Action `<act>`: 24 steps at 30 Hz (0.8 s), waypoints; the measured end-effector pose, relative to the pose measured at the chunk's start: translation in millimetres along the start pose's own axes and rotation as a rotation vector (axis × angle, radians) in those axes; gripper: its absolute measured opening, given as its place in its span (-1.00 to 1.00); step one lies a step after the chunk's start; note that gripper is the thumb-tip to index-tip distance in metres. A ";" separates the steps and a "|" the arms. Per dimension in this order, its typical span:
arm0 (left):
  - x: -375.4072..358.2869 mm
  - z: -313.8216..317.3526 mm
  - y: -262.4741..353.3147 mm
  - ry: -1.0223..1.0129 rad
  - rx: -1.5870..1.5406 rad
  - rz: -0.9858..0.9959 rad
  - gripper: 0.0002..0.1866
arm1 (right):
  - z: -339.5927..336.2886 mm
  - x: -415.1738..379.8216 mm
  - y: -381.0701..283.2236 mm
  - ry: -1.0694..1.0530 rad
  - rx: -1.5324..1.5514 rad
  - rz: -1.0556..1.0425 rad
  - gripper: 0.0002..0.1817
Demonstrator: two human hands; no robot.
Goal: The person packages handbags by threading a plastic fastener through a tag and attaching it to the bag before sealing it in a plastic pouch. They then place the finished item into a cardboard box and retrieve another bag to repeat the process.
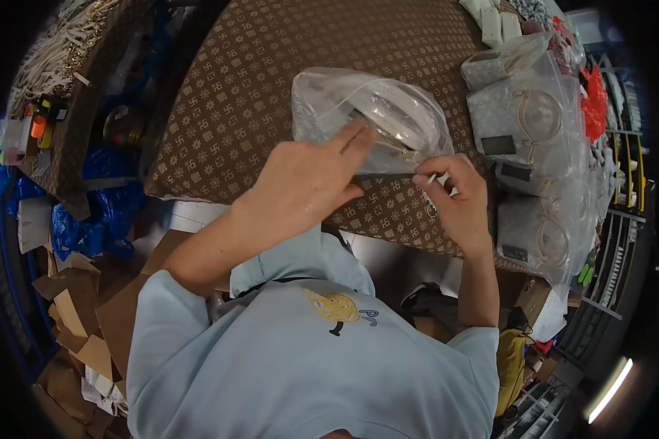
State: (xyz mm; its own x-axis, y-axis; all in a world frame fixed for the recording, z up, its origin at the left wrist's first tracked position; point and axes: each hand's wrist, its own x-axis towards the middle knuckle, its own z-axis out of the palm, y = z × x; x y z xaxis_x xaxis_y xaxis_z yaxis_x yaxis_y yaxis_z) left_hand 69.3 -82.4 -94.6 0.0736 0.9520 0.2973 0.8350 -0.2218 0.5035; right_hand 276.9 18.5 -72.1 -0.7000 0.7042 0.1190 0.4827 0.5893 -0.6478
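Note:
A clear plastic bag (359, 110) with a white handbag inside lies on the brown patterned table (256, 88). My left hand (307, 179) rests flat on the bag's near edge, fingers stretched toward its opening. My right hand (454, 197) pinches the bag's near right corner between thumb and fingertips, with a small metal ring hanging under the hand.
A stack of bagged grey handbags (534, 139) with round handles lies along the table's right side. White cords and small coloured items (44, 80) sit at the far left. Cardboard pieces (88, 314) and blue bags (88, 212) cover the floor at left.

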 end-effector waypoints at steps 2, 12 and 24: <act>-3.7 4.5 -20.1 -0.092 0.098 0.054 -0.79 | 4.9 0.8 5.2 0.100 0.186 0.124 -0.87; -6.9 -26.0 -6.6 -0.114 0.128 0.289 -0.91 | 22.4 -1.5 -6.2 0.505 0.105 -0.062 -0.87; 5.8 -51.1 4.5 -0.221 -0.019 0.366 -0.83 | 5.2 21.1 -26.1 0.162 -0.322 -0.268 -0.85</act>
State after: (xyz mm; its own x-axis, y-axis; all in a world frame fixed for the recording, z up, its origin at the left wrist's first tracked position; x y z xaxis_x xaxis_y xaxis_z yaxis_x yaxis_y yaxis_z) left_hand 45.5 -88.7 -49.2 0.4798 0.8318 0.2791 0.7221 -0.5550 0.4130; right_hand 246.7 15.9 -56.5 -0.7436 0.5473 0.3841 0.4524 0.8348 -0.3138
